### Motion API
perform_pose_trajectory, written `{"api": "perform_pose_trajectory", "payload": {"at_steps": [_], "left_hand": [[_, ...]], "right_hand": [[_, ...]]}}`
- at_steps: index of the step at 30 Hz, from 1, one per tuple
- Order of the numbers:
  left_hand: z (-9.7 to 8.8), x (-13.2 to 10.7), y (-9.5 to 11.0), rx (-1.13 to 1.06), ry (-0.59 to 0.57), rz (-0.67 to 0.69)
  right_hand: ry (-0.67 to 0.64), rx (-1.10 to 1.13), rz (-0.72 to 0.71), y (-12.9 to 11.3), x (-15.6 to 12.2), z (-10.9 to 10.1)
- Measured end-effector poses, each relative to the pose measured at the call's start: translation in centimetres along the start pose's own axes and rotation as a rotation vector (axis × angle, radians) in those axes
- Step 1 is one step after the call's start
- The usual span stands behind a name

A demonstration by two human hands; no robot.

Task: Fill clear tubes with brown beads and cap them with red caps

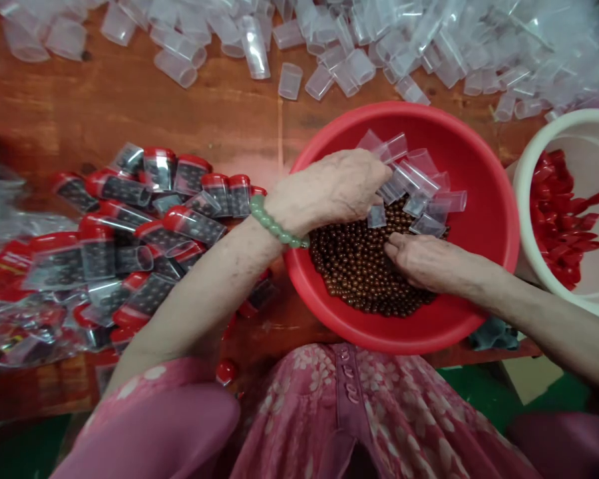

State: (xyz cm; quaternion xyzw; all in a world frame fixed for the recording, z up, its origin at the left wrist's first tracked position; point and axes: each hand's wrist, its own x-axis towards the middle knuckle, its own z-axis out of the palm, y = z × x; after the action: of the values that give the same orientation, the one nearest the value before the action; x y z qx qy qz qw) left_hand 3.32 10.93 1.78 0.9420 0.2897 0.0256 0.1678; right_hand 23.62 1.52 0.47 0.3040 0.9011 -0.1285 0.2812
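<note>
A red plastic basin holds a heap of small brown beads with several clear plastic tubes lying on top. My left hand, a green bead bracelet on its wrist, reaches over the basin's left side. Its fingers are closed on a clear tube just above the beads. My right hand comes in from the right and rests low on the beads. Its fingers are drawn together, and what lies in them, if anything, is hidden.
Bead-filled clear containers with red caps pile up on the wooden table at left, beside clear bags. Loose clear tubes spread along the far side. A white bucket with red plastic pieces stands right of the basin.
</note>
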Motion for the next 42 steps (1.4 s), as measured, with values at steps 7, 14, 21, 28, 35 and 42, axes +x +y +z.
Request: {"api": "perform_pose_trajectory", "payload": {"at_steps": [7,14,21,28,35,42], "left_hand": [[-0.7,-2.1,-0.7,-0.089,0.137,-0.062],[-1.4,-6.3,1.3,-0.382,0.357,0.004],[1.2,-9.3,4.3,-0.886,0.241,-0.046],[3.2,-7.6,5.9,-1.028,0.239,-0.080],[3.8,-7.3,7.2,-1.067,0.258,-0.174],[4.1,-7.4,7.2,-1.256,0.451,-0.302]], "right_hand": [[0.122,0.386,-0.196,-0.8,1.4,-0.4],[0.346,0.922,-0.257,0.3,-0.4,-1.8],[0.531,1.068,-0.294,0.7,-1.9,-2.6],[0.592,1.081,-0.298,0.6,-2.0,-2.2],[0.730,1.076,-0.311,0.6,-1.8,-2.1],[0.401,0.728,-0.070,0.6,-0.9,-0.7]]}}
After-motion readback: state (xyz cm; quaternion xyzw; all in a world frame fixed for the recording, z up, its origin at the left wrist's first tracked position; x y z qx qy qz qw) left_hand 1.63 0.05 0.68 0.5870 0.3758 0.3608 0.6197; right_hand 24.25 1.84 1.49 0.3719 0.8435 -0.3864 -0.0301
